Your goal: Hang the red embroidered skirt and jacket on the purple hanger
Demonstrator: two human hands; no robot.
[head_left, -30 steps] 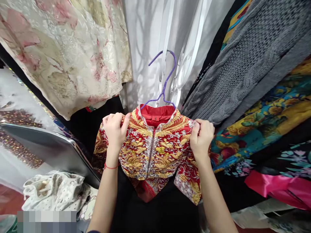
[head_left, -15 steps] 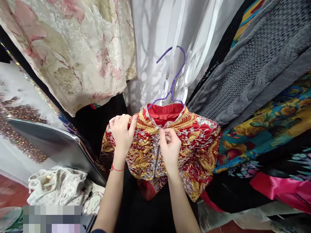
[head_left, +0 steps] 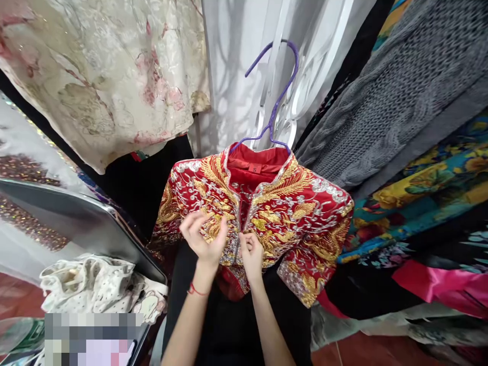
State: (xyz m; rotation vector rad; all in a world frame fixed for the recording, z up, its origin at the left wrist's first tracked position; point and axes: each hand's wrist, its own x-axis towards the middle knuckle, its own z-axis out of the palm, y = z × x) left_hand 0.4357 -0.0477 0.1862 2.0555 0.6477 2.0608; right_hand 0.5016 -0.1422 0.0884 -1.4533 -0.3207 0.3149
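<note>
Beyond our grip we see a white curtain [head_left: 229, 101], with grey knitwear [head_left: 400, 96] to the upper right, a cream floral garment [head_left: 145, 86] to the upper left and reddish floor [head_left: 351, 351] low on the right. Black cloth [head_left: 236, 330] spreads beneath. The embroidered red jacket [head_left: 282, 213] is directly under the grip, its purple hanger [head_left: 275, 109] above. Our left hand [head_left: 204, 236] is spread loosely; our right hand [head_left: 251, 251] pinches the front where it opens.
</note>
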